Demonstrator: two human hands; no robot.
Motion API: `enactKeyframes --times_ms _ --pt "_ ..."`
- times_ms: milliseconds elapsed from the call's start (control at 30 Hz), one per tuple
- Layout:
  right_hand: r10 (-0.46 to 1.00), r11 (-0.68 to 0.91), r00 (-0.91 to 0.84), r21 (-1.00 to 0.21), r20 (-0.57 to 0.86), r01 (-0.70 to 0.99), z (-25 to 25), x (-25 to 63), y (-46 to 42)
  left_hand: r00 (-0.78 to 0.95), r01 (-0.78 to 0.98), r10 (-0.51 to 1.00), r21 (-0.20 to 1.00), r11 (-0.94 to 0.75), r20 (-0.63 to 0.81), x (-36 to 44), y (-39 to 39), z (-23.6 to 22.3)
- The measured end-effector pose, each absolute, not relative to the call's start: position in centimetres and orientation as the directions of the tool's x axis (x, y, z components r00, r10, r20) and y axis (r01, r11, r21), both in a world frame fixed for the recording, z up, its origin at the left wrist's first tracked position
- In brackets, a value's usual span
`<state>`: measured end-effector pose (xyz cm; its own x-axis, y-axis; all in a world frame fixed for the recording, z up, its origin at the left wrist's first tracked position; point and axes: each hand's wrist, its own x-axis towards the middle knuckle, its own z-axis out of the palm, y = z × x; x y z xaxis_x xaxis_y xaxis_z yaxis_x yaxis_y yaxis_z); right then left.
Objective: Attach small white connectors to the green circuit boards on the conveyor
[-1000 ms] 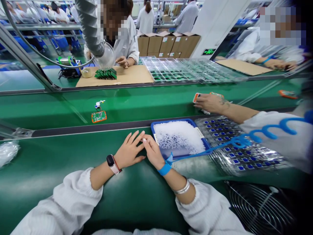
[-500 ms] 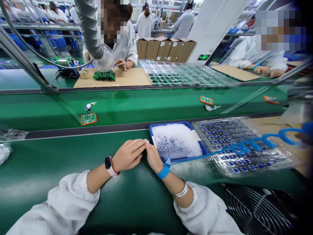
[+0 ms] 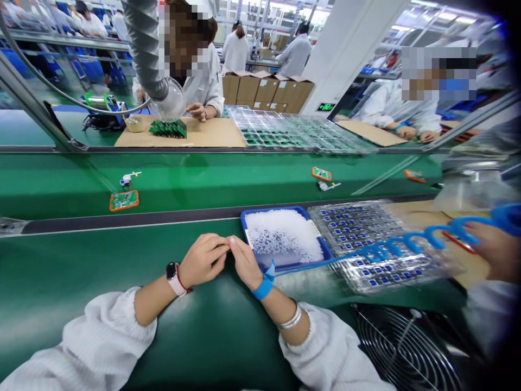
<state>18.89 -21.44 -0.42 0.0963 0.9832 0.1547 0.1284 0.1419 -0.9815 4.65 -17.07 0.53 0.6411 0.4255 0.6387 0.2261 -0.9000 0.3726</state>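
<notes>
The small white pieces lay heaped in the blue tray, just right of the frame's centre. Judged by appearance, each piece was probably very light, fairly stiff and prone to slide or scatter; a fingertip pinch on one piece's sides, with little force, would have suited best. The loaded tray was presumably light also, best gripped at opposite rims and kept level to prevent spillage. Near the tray's left side, the left hand and right hand met at their fingertips, thumbs and forefingers drawn together; whether a piece was pinched between them could not be determined. Both hands were above the green worktable, clear of the tray. A blue wrist strap encircled the right wrist, its coiled cord running toward the right edge. Clear plastic trays with blue-faced parts stood just right of the blue tray. Beyond, at mid-left, an orange-edged circuit board lay on the green surface.
</notes>
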Motion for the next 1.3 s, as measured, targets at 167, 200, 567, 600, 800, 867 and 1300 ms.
enactKeyframes --times_ms 167,200,567,600,800,867,1300 --pt "0.983 0.169 0.036 -0.966 0.179 0.198 -0.6 19.0 -21.5 0.581 0.233 0.550 0.525 -0.819 0.600 4.6 -16.6 0.7" --pt "0.982 0.179 0.024 -0.960 0.188 0.217 -0.6 19.0 -21.5 0.573 0.234 0.569 0.548 -0.803 0.589 4.6 -16.5 0.7" --pt "0.960 0.239 0.077 -0.932 0.269 0.272 -0.9 18.9 -21.4 0.558 0.275 0.690 0.681 -0.678 0.462 4.5 -15.9 0.4" --pt "0.961 0.231 0.087 -0.935 0.263 0.270 -0.9 18.9 -21.4 0.553 0.279 0.697 0.687 -0.671 0.456 4.5 -15.9 0.3" --pt "0.958 0.208 0.136 -0.939 0.251 0.273 -0.9 18.8 -21.4 0.572 0.272 0.688 0.687 -0.673 0.447 4.5 -15.9 0.4" --pt "0.956 0.203 0.155 -0.943 0.249 0.266 -0.8 18.8 -21.4 0.573 0.261 0.683 0.690 -0.675 0.453 4.6 -15.9 0.5" --pt "0.944 0.222 0.201 -0.954 0.262 0.200 -0.6 18.6 -21.5 0.618 0.203 0.645 0.702 -0.683 0.449 4.6 -16.1 0.7"
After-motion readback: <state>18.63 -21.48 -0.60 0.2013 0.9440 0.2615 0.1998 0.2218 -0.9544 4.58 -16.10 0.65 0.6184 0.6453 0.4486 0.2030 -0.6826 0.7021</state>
